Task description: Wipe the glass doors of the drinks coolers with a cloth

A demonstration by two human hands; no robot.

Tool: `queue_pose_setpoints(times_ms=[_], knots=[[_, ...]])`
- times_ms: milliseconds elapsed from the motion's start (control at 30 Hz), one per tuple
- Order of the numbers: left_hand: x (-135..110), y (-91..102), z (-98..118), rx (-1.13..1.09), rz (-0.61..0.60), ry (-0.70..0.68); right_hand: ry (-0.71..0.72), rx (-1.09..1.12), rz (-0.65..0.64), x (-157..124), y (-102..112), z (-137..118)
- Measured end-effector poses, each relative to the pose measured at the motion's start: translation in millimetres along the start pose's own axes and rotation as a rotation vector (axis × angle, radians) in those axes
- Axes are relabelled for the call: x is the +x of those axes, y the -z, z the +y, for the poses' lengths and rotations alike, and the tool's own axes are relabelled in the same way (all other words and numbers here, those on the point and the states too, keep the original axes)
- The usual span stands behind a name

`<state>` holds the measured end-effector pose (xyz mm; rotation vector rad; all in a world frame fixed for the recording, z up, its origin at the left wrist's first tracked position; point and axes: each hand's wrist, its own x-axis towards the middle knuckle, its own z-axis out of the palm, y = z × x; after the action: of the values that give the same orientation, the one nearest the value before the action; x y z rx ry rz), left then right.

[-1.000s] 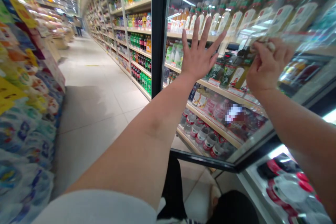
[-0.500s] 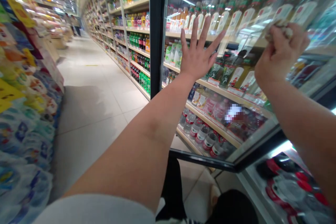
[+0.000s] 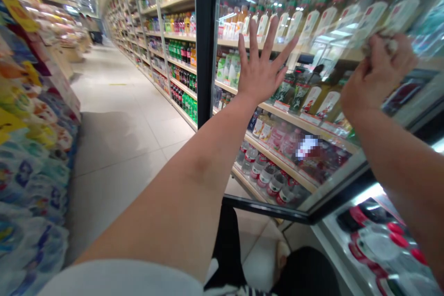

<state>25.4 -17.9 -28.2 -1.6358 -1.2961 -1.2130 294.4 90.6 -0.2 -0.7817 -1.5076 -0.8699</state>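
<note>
A glass cooler door (image 3: 314,67) with a black frame (image 3: 205,51) stands swung open before me. My left hand (image 3: 257,78) lies with its palm toward the pane and its fingers spread, apparently resting on it. Farther right, my right hand (image 3: 369,81) pinches a crumpled greyish cloth (image 3: 392,45) near the glass. Part of the cloth is hidden by the fingers. Rows of bottles with green necks (image 3: 310,21) show through or in the pane, behind both hands.
Beyond the frame, drink shelves (image 3: 180,34) run down a long aisle (image 3: 121,115). Wrapped packs (image 3: 31,185) are stacked at left. Bottles with red caps (image 3: 398,239) stand inside the cooler at lower right. People (image 3: 94,30) are far down the aisle.
My right hand has shifted slightly right and down with the cloth. My left hand stays spread in nearly the same place. The view has tilted a little.
</note>
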Motion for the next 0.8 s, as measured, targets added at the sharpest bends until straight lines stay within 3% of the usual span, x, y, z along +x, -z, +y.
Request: queue_pose_setpoints(times_ms=[133,233,333,433,533,667,800], knots=[[0,3.1,2,-0.034,-0.040,0.028,0.170,0.033,0.009,-38,11,-26],[0,6.1,2,-0.024,-0.093,0.038,0.175,0.025,-0.020,-20,13,-20],[0,6.5,2,-0.044,-0.100,0.042,0.091,-0.024,-0.002,-2,9,-4],[-1,5.0,2,-0.059,-0.063,0.032,0.047,-0.037,0.029,-19,10,-11],[-1,4.5,2,-0.060,-0.056,0.033,0.110,-0.017,-0.025,-37,15,-31],[-2,5.4,2,-0.057,-0.056,0.032,0.154,0.010,-0.096,-16,16,-29],[-2,5.3,2,-0.007,-0.072,0.030,0.074,0.006,0.016,-8,9,-18]])
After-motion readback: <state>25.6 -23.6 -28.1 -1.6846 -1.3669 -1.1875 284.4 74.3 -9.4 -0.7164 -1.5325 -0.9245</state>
